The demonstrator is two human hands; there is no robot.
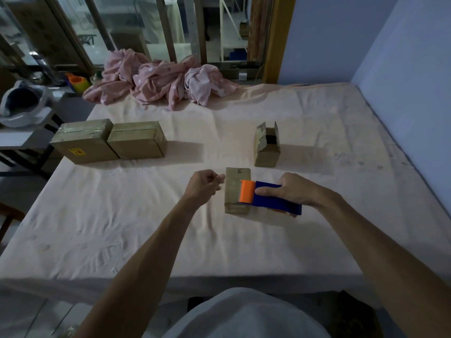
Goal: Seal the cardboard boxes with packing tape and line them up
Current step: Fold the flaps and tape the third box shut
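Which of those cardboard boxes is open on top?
The lone box at far right: its flaps stand up, showing the inside. The left pair and the box under the tape dispenser are closed.

Blue-orange tape dispenser [268, 200] lies on small box [233, 191]; open box [266, 150] stands beyond.

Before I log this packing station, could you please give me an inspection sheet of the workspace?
Surface: pale sheet, wrinkled.
Job's things: two closed boxes touching at left; open box at right rear; small box under tape dispenser.
Clutter: pink cloth heap at far edge.
Grippers: right hand grips tape dispenser; left hand curled beside small box, grip unclear.
Cables: nothing seen.
Surroundings: blue wall right, glazed frames behind.
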